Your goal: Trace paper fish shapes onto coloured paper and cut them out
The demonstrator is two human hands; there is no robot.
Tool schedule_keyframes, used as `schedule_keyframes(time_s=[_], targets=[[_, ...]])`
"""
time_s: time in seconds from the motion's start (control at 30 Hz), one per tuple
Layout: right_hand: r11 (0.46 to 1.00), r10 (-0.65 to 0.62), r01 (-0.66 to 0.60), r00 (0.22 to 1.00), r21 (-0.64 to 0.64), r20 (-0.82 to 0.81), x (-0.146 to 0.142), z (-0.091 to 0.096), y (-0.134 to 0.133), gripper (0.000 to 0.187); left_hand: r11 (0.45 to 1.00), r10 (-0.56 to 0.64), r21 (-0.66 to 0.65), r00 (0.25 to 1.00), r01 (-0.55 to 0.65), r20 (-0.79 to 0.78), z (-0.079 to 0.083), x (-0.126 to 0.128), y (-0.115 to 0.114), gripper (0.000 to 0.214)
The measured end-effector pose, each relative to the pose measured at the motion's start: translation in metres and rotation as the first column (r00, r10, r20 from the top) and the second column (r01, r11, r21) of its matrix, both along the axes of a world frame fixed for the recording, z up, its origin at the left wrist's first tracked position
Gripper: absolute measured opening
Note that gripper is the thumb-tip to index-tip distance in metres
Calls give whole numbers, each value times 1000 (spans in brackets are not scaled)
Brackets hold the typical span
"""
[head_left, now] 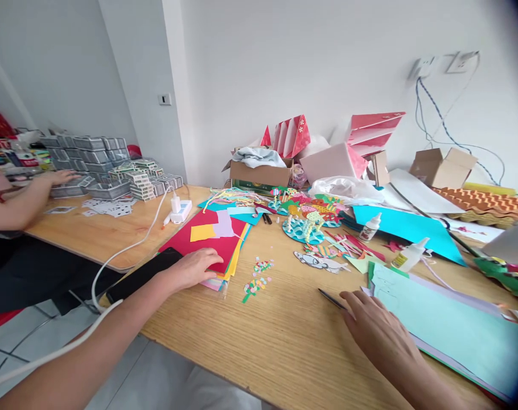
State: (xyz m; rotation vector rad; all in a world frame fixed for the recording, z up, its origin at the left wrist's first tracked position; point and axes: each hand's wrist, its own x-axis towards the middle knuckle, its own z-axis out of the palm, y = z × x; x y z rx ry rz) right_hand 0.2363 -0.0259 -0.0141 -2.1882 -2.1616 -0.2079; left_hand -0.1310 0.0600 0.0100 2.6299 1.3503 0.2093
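Observation:
My left hand lies with fingers stretched out on the edge of a stack of coloured paper with a red sheet on top. A yellow paper piece and a lilac one lie on that sheet. Low over the table at the right is my right hand, fingers bent around a dark pen whose tip sticks out to the left. Beside this hand rests a pale blue-green sheet with faint drawn lines, on top of other paper. Small paper scraps are scattered between my hands.
Paper crafts, a cut-out drawing and two glue bottles stand or lie behind. A black phone-like object is beside my left forearm. A white cable crosses leftward. Another person's hand is by stacked grey trays.

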Motion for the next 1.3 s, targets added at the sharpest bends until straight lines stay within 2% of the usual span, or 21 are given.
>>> schedule_keyframes(time_s=[0.1, 0.2, 0.3, 0.37, 0.4, 0.57, 0.73, 0.87, 1.03, 1.17, 1.3], targets=[[998, 58, -59, 986, -1, -157, -16, 12, 2, 29, 999, -34, 25, 999, 34, -11, -2, 0, 0, 29], [987, 140, -158, 896, -7, -421, -40, 26, 6, 28, 995, -70, 70, 997, 72, -23, -3, -1, 1, 28], [966, 163, -255, 734, -45, -659, -70, 33, 16, 20, 989, -90, 116, 996, 92, -19, -4, -3, 1, 26], [945, 63, -304, 537, -123, -841, -89, 33, 26, 15, 985, -88, 147, 996, 84, 22, -5, -4, 1, 25], [931, 29, -330, 491, -155, -871, -98, 31, 32, 13, 983, -84, 165, 995, 74, 52, -6, -4, 0, 26], [850, -141, -448, 313, -277, -939, -134, 28, 62, 11, 980, -38, 199, 973, -9, 229, -9, 3, 1, 40], [773, -316, -532, 152, -347, -937, -158, 33, 80, 11, 983, -118, 179, 915, 51, 385, -16, 10, 6, 57], [728, -432, -583, 17, -360, -902, -173, 32, 85, 12, 978, -148, 195, 902, 72, 406, -22, 8, 7, 56], [719, -532, -592, -133, -363, -837, -188, 23, 85, 16, 973, -165, 222, 872, 67, 460, -21, 5, 3, 36], [756, -536, -575, -269, -313, -800, -194, 17, 81, 19, 980, -163, 177, 863, 87, 478, -17, 5, 0, 24], [787, -524, -555, -369, -271, -768, -196, 12, 79, 19, 986, -154, 134, 843, 98, 515, -17, 5, 1, 24]])
